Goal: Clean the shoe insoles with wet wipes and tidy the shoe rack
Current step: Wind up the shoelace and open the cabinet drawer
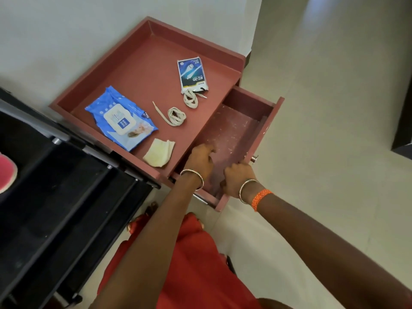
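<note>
Drawer (243,130) of reddish-brown cabinet (142,63) pulled open; interior bare of objects, floor scuffed and flecked with pale scratches. One metal knob (254,158) on drawer front.

Left hand (199,161) inside drawer at its near left corner, fingers curled loosely downward, holding nothing visible. Right hand (238,178) gripping drawer front panel from above, fingers wrapped over its edge. One thin metal bangle on each wrist; one orange woven band on right wrist.

Cabinet top formed as shallow rimmed tray, matte painted surface. On it, counted:
- One wet wipes pack (121,118), blue soft plastic, crinkled, white rectangular flap lid shut, lying flat at left.
- One used wipe (159,152), folded, yellowish-stained, just beside the pack at near edge.
- Two coiled flat shoelaces, cream: one (176,115) at centre, one (191,99) touching the mouth of the packet.
- One cable packet (192,73), white and blue, glossy, torn open at near end.

Black shoe rack (66,186) at left, touching cabinet side; metal tubes, dark shelves. One pink shoe (6,175) partly in view on it. Insoles not in view.
</note>
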Tool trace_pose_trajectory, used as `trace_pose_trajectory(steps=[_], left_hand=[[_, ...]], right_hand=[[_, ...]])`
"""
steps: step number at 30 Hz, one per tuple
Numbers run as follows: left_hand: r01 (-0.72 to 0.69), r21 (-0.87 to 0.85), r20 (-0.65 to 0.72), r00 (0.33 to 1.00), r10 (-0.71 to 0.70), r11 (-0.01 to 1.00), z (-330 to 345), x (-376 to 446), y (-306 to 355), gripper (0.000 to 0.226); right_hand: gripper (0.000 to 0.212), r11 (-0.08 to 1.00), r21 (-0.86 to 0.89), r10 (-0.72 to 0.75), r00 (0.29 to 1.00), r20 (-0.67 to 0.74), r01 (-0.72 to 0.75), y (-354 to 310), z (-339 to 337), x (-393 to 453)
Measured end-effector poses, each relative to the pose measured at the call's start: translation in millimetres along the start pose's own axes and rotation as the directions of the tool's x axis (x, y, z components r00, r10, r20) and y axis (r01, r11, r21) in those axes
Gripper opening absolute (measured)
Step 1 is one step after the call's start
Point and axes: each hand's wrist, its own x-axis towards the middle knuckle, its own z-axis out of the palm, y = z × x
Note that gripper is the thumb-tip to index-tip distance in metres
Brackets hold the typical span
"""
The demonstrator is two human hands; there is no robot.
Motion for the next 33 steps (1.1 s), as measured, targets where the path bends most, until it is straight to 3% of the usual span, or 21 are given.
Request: trace_pose_trajectory(steps=[3,7,9,14,17,21,23,25,27,30,33], left_hand=[[0.025,0.011,-0.012,1.0,-0.025,1.0,-10.0,-3.3,0.9,0.04],[0.032,-0.038,-0.132,0.991,-0.037,0.999,-33.7,-0.3,2.5,0.041],[0.037,-0.075,-0.183,0.982,-0.05,0.996,-45.6,11.4,1.5,0.038],[0.052,-0.221,-0.392,0.91,-0.138,0.974,-69.1,31.6,-2.9,0.034],[0.13,-0.236,-0.434,0.873,-0.224,0.963,-84.2,40.0,-16.3,0.03],[0.312,-0.152,-0.422,0.838,-0.347,0.938,-98.0,51.3,-38.6,0.023],[0.404,-0.134,-0.392,0.817,-0.422,0.905,-101.9,58.8,-43.8,0.02],[0.481,-0.118,-0.337,0.804,-0.491,0.869,-103.7,70.6,-42.7,0.033],[0.5,-0.03,-0.275,0.828,-0.488,0.865,-101.7,84.4,-40.9,0.044],[0.447,0.193,-0.202,0.889,-0.411,0.873,-97.6,104.2,-38.9,0.049],[0.424,0.277,-0.209,0.903,-0.377,0.862,-95.7,113.5,-38.0,0.039]], right_hand=[[0.032,0.999,-0.047,-0.011,0.999,0.034,0.013,2.7,2.0,-8.2],[0.038,0.983,-0.181,0.012,0.976,0.216,0.028,1.7,-6.9,-6.2],[0.039,0.992,-0.128,0.027,0.974,0.227,0.003,3.7,-20.9,6.1],[0.033,0.928,0.336,0.198,0.976,-0.087,-0.159,12.7,-65.6,48.1],[0.023,0.856,0.515,0.209,0.937,-0.281,-0.037,0.3,-87.9,76.7],[0.023,0.851,0.516,0.169,0.883,-0.437,0.093,-20.9,-100.1,113.1],[0.024,0.813,0.58,0.277,0.837,-0.471,0.058,-21.5,-96.6,130.3],[0.022,0.705,0.709,0.438,0.79,-0.43,-0.005,-12.7,-92.9,146.9],[0.026,0.643,0.765,0.484,0.793,-0.37,-0.035,-3.2,-91.2,162.0],[0.037,0.664,0.747,0.445,0.827,-0.344,-0.047,2.9,-92.1,182.2],[0.04,0.596,0.8,0.533,0.778,-0.333,-0.066,0.5,-93.4,191.2]])
